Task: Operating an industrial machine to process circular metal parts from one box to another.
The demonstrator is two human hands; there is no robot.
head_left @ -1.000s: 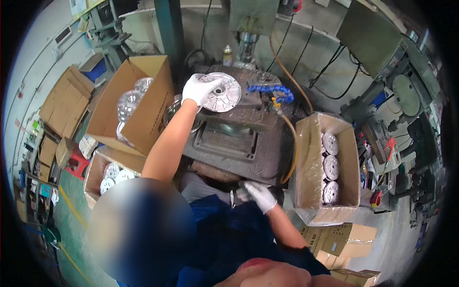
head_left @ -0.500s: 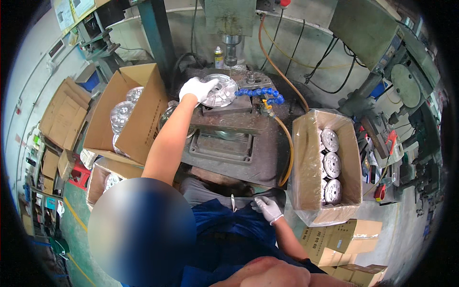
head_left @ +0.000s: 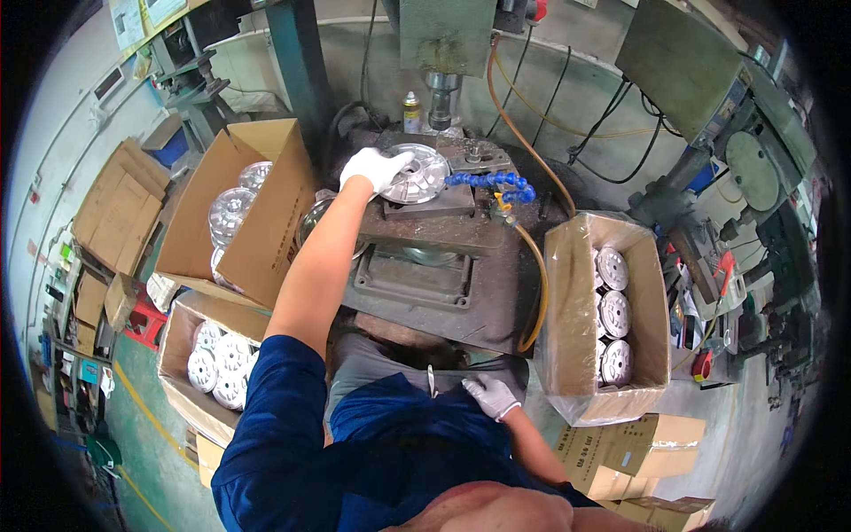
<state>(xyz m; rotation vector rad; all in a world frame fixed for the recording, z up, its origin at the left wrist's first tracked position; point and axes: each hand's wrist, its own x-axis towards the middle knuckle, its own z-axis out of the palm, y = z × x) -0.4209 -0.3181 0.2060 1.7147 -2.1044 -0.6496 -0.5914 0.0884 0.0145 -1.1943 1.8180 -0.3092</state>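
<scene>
Resting on the fixture plate (head_left: 425,202) under the press spindle (head_left: 441,99), the round silver ribbed cast-metal disc (head_left: 417,174) is clasped at its rim by the white-gloved left hand (head_left: 376,167), prob. heavy, stiff, w/ sharp edges; right hand (head_left: 490,395) lies loose, holding nothing, on lap.

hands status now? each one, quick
Left hand: closed on the metal disc at the press.
Right hand: resting near the lap; grip cannot be told.
</scene>
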